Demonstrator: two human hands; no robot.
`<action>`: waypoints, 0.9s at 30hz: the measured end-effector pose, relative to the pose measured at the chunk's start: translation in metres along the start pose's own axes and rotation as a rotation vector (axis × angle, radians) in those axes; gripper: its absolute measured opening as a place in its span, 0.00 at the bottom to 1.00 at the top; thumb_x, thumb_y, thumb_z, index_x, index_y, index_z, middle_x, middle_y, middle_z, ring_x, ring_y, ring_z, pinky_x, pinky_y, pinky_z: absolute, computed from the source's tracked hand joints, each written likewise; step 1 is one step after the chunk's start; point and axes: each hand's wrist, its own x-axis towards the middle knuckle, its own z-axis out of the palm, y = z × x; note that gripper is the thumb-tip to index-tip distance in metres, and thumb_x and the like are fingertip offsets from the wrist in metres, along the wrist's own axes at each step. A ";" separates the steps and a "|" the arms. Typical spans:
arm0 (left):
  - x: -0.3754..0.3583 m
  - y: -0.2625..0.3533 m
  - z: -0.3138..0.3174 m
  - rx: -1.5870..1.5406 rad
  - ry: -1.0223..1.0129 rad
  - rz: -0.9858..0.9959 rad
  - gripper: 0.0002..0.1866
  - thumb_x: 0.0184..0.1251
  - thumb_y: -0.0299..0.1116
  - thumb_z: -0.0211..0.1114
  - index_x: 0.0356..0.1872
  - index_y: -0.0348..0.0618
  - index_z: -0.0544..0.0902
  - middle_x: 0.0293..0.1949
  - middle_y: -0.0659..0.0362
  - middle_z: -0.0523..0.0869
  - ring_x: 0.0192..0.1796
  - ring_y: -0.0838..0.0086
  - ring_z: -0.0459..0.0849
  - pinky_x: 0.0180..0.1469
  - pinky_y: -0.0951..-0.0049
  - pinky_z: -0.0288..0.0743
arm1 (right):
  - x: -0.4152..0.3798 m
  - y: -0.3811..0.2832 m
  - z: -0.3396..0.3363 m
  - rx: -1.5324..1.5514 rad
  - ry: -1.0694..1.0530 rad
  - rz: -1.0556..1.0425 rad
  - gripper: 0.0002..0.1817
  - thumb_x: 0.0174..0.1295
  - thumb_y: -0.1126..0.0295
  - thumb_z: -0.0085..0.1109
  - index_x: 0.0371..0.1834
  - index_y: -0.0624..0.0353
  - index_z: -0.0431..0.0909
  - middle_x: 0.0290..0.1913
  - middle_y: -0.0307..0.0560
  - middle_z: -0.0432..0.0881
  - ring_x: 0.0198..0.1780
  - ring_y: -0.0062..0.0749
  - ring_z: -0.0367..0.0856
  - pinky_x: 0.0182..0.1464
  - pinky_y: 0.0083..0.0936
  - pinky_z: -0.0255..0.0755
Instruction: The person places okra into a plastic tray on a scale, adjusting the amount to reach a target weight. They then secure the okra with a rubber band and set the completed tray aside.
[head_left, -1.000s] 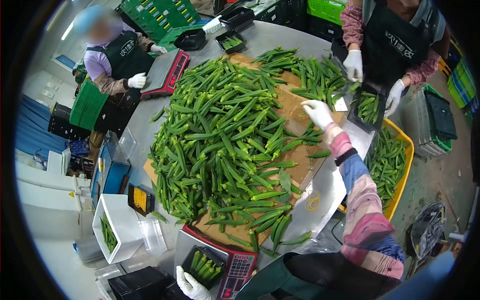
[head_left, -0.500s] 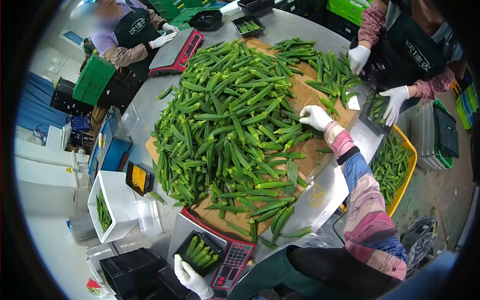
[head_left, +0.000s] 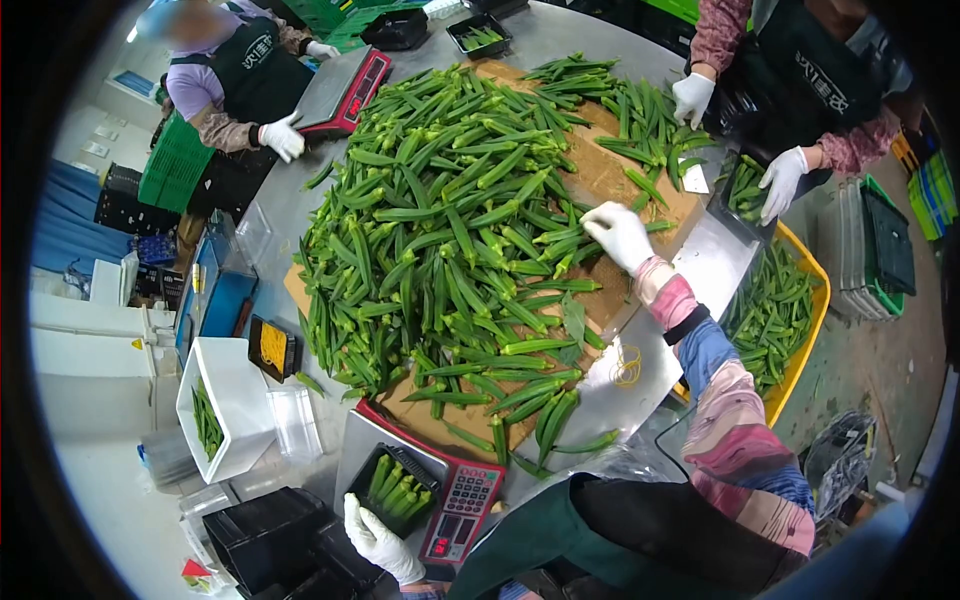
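Right hand (head_left: pixel 618 232) closes its grip on okra (head_left: pixel 560 240) at the pile's edge; left hand (head_left: pixel 378 540) steadies a black tray (head_left: pixel 398 495) on the scale (head_left: pixel 455 515)

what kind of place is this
Most likely a produce packing room: a big okra pile on a steel table, weighing scales with a black tray, and gloved, aproned people around it.

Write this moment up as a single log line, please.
left hand: beside black tray on scale | right hand: on okra pile
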 end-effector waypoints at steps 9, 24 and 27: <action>-0.010 0.001 -0.001 -0.047 0.038 -0.047 0.17 0.81 0.27 0.54 0.64 0.31 0.77 0.63 0.48 0.82 0.65 0.65 0.80 0.72 0.66 0.69 | -0.042 -0.004 0.018 0.044 -0.103 0.058 0.22 0.55 0.71 0.72 0.55 0.52 0.80 0.47 0.44 0.78 0.46 0.36 0.80 0.52 0.32 0.76; -0.013 -0.011 -0.007 -0.078 0.067 -0.091 0.16 0.80 0.27 0.55 0.63 0.32 0.79 0.62 0.50 0.83 0.65 0.67 0.80 0.71 0.67 0.69 | -0.026 -0.045 -0.021 0.695 -0.192 0.351 0.21 0.73 0.66 0.57 0.66 0.62 0.78 0.38 0.38 0.88 0.32 0.14 0.77 0.35 0.16 0.71; -0.013 -0.011 -0.003 -0.089 0.061 -0.082 0.16 0.80 0.26 0.55 0.63 0.32 0.79 0.62 0.50 0.83 0.65 0.67 0.80 0.71 0.67 0.69 | -0.033 -0.042 -0.029 0.746 -0.235 0.384 0.25 0.76 0.65 0.54 0.75 0.55 0.71 0.39 0.36 0.87 0.29 0.12 0.75 0.31 0.13 0.67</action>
